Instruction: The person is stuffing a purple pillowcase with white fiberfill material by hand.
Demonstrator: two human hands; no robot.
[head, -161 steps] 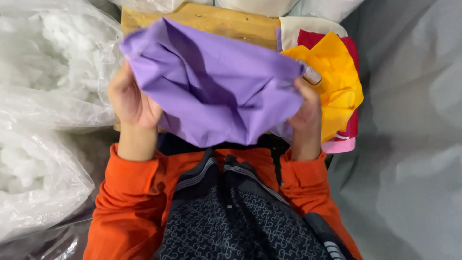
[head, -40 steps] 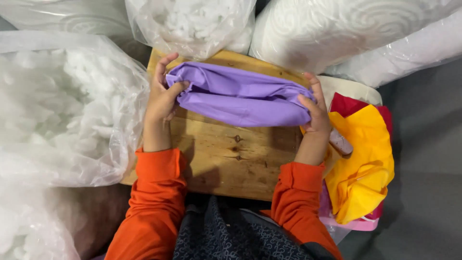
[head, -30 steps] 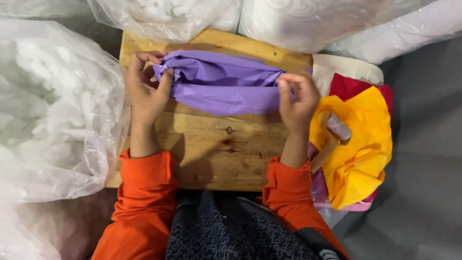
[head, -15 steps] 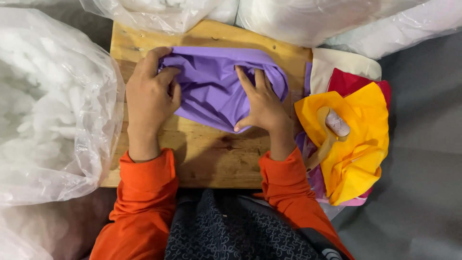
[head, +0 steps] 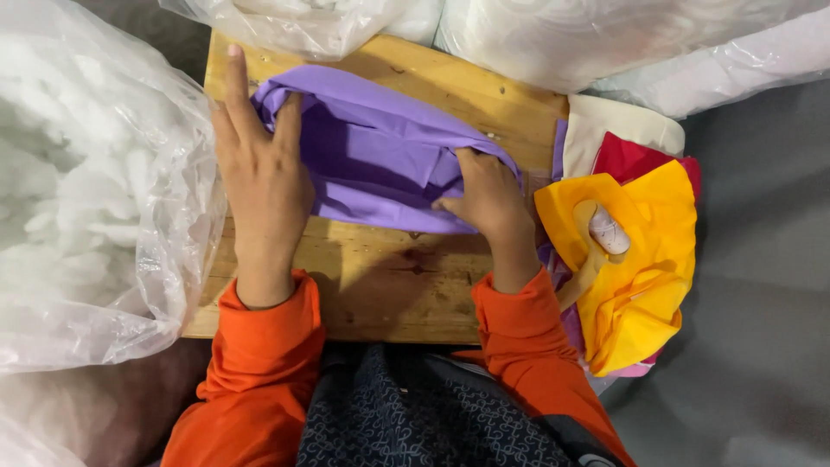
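Observation:
A purple cloth cover (head: pixel 380 151) lies bunched on a wooden board (head: pixel 380 285). My left hand (head: pixel 259 177) rests flat on the cover's left end, fingers spread and pointing away from me. My right hand (head: pixel 488 195) grips the cover's right edge, fingers curled into the folds. Both sleeves are orange.
A clear plastic bag of white stuffing (head: pixel 86 190) bulges at the left. More bags of stuffing (head: pixel 605 39) lie beyond the board. A pile of yellow, red and cream cloth (head: pixel 635 259) with a small spool (head: pixel 608 229) on it sits to the right on grey fabric (head: pixel 761 303).
The cover was held up, then laid on the board. My right hand has slid from the cover's middle back to its right end, and my left hand has flattened onto the left end.

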